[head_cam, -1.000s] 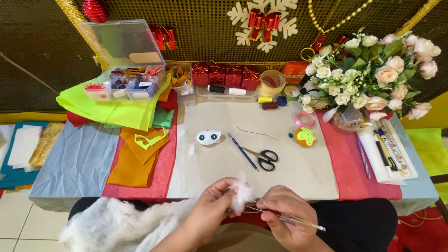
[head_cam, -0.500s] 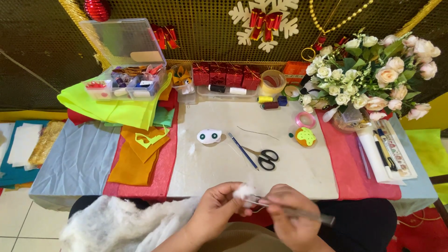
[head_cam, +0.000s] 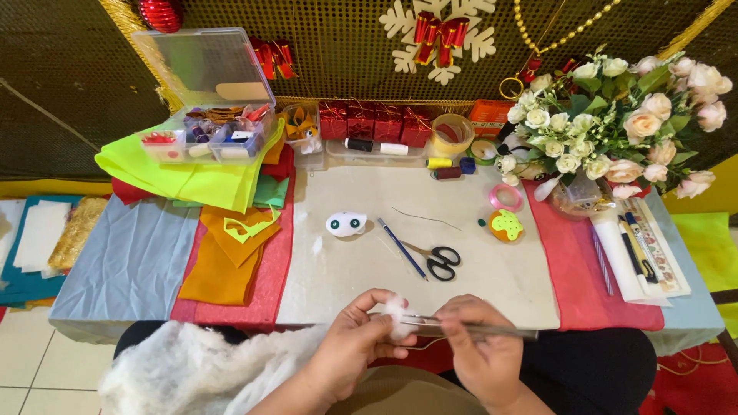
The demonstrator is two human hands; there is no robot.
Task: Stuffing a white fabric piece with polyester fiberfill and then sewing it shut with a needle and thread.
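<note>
Head view, craft table seen from above. Left hand (head_cam: 361, 338) is closed around a small white tuft of stuffing (head_cam: 397, 317), pinched between thumb and fingers at the near edge of the table. Right hand (head_cam: 480, 350) grips a thin metal tool, probably tweezers (head_cam: 469, 328), held roughly level; its tip sits at the tuft. Whether a fabric piece lies inside the left fist is hidden.

A large heap of white fibrefill (head_cam: 184, 373) lies on the lap at lower left, just beside the left forearm.

Progress, judged from the layout: cutting looks largely done. A white felt face with two dark eyes (head_cam: 346, 224) lies finished-looking on the grey work mat (head_cam: 354, 269), and a small yellow-and-green felt piece (head_cam: 506, 225) sits to the right near a pink tape ring (head_cam: 505, 197). Black-handled scissors (head_cam: 440, 260) and a blue pencil (head_cam: 401, 247) rest unused at mid-mat, touching or nearly so. Stuffing appears to be in hand; only one small tuft is picked up and the heap is still large, so filling seems early. No closing seam is visible; a loose thread lies on the mat.

Surroundings: stacked felt sheets (head_cam: 223, 230) in lime, orange and red at left, an open clear bead box (head_cam: 207, 134) behind them, red gift boxes (head_cam: 373, 123) along the back, an artificial rose bouquet (head_cam: 615, 131) at right.
</note>
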